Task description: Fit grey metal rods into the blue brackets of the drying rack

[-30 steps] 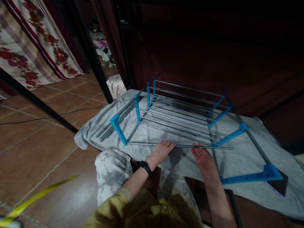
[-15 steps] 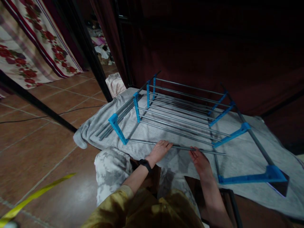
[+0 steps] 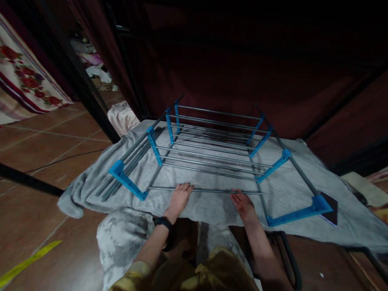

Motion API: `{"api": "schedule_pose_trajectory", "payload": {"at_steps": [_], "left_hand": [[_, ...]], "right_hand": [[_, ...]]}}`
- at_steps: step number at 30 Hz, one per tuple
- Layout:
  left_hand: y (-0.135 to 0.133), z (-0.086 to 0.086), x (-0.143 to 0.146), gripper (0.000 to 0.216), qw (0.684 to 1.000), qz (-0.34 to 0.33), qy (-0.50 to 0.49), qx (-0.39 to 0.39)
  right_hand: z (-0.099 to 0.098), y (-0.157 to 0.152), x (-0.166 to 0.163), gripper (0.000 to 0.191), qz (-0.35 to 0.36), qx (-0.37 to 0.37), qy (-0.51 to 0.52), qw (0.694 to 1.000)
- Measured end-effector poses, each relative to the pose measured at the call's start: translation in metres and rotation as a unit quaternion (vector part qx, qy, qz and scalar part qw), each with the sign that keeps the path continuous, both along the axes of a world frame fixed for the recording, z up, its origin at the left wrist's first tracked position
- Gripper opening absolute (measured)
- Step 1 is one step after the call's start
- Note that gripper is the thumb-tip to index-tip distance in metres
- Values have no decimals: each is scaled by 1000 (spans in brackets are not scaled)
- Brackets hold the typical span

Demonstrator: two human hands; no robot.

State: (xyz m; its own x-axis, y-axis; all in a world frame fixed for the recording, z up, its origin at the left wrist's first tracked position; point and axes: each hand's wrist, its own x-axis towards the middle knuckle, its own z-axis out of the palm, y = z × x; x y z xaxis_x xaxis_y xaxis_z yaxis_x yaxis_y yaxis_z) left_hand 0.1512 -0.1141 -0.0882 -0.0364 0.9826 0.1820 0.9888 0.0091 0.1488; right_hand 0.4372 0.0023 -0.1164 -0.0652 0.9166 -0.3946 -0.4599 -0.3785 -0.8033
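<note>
A rack of grey metal rods point(image 3: 212, 155) and blue plastic brackets point(image 3: 127, 184) lies flat on a grey blanket point(image 3: 291, 190) in front of me. The nearest rod point(image 3: 212, 190) runs across from the left blue bracket towards the right. My left hand point(image 3: 179, 197) lies palm down, its fingers closed over this rod left of its middle. On the same rod, right of the middle, my right hand point(image 3: 242, 203) has its fingers curled at the rod. A dark watch point(image 3: 163, 222) is on my left wrist.
Brown floor tiles point(image 3: 36, 153) spread to the left, crossed by a black bar point(image 3: 27, 181) and a thin cable. A dark red curtain point(image 3: 242, 60) hangs behind the rack. A flowered cloth point(image 3: 21, 81) hangs at far left. A yellow strip point(image 3: 27, 262) lies at lower left.
The nearest rod has slid leftwards, so its right end now stops short of the right bracket. Both hands stayed on it. The view has swung to the right.
</note>
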Motion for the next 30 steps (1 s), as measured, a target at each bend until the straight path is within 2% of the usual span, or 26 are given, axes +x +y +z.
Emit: {"api": "schedule_pose_trajectory", "payload": {"at_steps": [10, 18, 24, 30], "left_hand": [[-9, 1, -30, 38, 997, 67, -18, 24], [-19, -13, -51, 33, 992, 107, -10, 72], [-31, -17, -52, 36, 976, 193, 10, 99], [-37, -10, -55, 33, 936, 298, -90, 160]], "right_hand": [[9, -2, 3, 18, -40, 14, 34, 999], [8, 1, 11, 20, -91, 12, 41, 995], [6, 5, 19, 20, -122, 6, 48, 991], [4, 5, 22, 22, -123, -4, 54, 991]]}}
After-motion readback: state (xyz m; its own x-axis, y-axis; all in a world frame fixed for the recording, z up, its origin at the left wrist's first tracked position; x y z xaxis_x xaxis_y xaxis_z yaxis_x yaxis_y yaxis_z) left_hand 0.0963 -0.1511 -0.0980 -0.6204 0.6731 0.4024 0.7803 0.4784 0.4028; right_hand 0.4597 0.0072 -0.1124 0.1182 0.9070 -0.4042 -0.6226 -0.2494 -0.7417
